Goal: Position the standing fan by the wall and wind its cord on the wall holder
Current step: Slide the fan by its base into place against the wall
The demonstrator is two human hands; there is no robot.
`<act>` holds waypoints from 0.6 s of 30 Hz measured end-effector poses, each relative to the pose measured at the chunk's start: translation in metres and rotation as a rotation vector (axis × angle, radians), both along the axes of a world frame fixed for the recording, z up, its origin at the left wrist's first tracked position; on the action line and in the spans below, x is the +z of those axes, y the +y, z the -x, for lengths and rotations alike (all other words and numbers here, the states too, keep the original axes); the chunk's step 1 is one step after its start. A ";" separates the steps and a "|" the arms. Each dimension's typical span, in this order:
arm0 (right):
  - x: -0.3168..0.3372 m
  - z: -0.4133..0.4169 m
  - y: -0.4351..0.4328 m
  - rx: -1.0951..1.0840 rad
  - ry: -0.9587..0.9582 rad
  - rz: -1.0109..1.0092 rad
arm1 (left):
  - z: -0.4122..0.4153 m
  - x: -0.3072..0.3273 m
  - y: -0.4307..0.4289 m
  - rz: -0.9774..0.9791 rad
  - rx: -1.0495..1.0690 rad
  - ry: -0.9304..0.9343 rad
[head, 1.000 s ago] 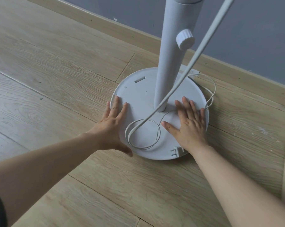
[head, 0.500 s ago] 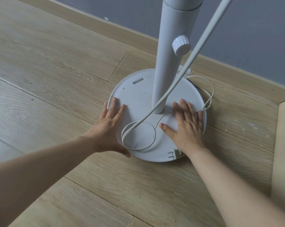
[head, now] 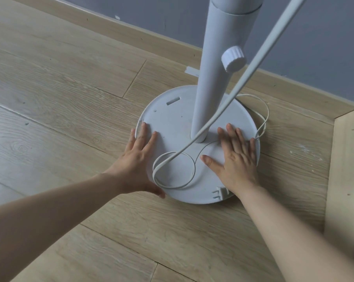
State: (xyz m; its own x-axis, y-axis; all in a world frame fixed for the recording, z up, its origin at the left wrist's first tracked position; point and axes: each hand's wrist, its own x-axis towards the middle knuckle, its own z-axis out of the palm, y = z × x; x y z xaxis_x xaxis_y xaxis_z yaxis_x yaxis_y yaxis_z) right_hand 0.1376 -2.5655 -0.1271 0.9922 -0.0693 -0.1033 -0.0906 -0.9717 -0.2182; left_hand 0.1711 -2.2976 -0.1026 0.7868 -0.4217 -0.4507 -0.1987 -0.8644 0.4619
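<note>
The standing fan's round white base point(head: 172, 123) sits on the wood floor point(head: 70, 98), near the skirting point(head: 151, 39) and grey wall point(head: 314, 47) at 12 o'clock. Its cord point(head: 278, 27) lies looped on the base, with the plug point(head: 220, 193) at the 5 o'clock rim. The left hand point(head: 137, 167) presses flat at 9 o'clock and the right hand point(head: 237, 159) at 3 o'clock, each grip released, fingers straight.
</note>
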 end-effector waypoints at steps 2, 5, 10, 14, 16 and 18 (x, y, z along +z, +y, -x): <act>0.001 0.006 -0.007 -0.008 0.005 -0.002 | 0.004 -0.001 -0.008 -0.016 -0.018 -0.016; 0.003 0.011 -0.015 -0.030 0.015 -0.001 | 0.004 -0.006 -0.011 -0.057 -0.045 -0.063; 0.001 0.019 -0.027 -0.059 0.026 0.013 | 0.003 -0.006 -0.013 -0.085 -0.058 -0.077; 0.001 0.018 -0.029 -0.053 0.038 0.008 | 0.003 -0.006 -0.013 -0.052 -0.067 -0.079; 0.000 0.019 -0.029 -0.055 0.035 -0.002 | 0.006 -0.001 -0.013 -0.014 -0.041 -0.057; 0.000 0.023 -0.029 -0.065 0.026 0.000 | 0.007 0.002 -0.014 0.013 -0.027 -0.045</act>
